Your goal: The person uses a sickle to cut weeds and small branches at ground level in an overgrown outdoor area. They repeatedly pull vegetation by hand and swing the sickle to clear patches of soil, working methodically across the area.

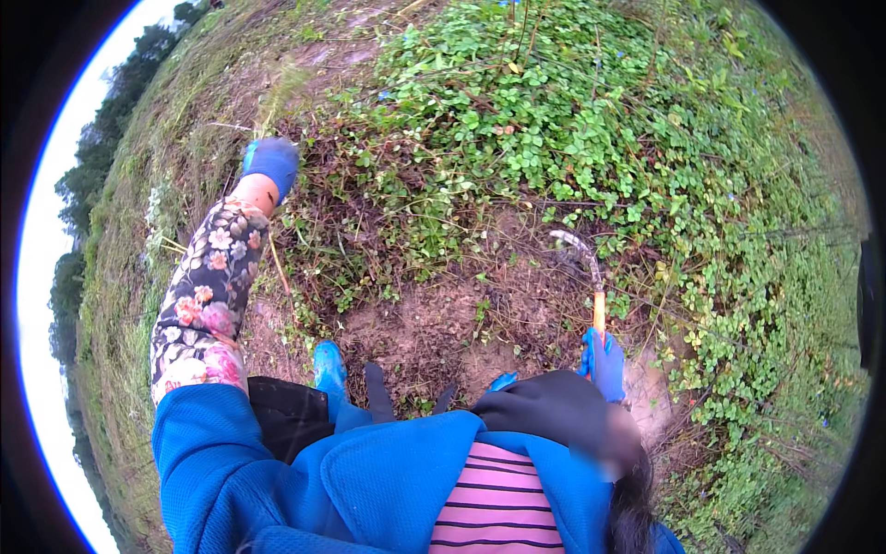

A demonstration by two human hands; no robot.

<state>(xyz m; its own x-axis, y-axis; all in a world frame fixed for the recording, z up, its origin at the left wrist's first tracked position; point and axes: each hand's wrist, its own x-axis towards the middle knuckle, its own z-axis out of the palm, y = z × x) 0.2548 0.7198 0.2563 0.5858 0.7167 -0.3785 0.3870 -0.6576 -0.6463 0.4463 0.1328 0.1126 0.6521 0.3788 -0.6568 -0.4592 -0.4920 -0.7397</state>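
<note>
My left hand (272, 165), in a blue glove and blurred by motion, is stretched out at the upper left. A blurred tuft of weeds (280, 93) sticks out from its fingers, which look closed on the stems. A floral sleeve covers that forearm. In my right hand (603, 363), also gloved in blue, is the orange handle of a sickle (599, 311). Its curved metal blade (585, 253) arches up and to the left, over the bare soil at the edge of the green plants. The blade bears dirt.
Low leafy plants (554, 131) cover the slope ahead and to the right. Uprooted, wilted weeds (367, 208) lie in a heap at centre left. Reddish bare soil (429, 318) lies before my blue boots (330, 363). Dry stems cross the ground. Trees (104, 138) stand at the far left.
</note>
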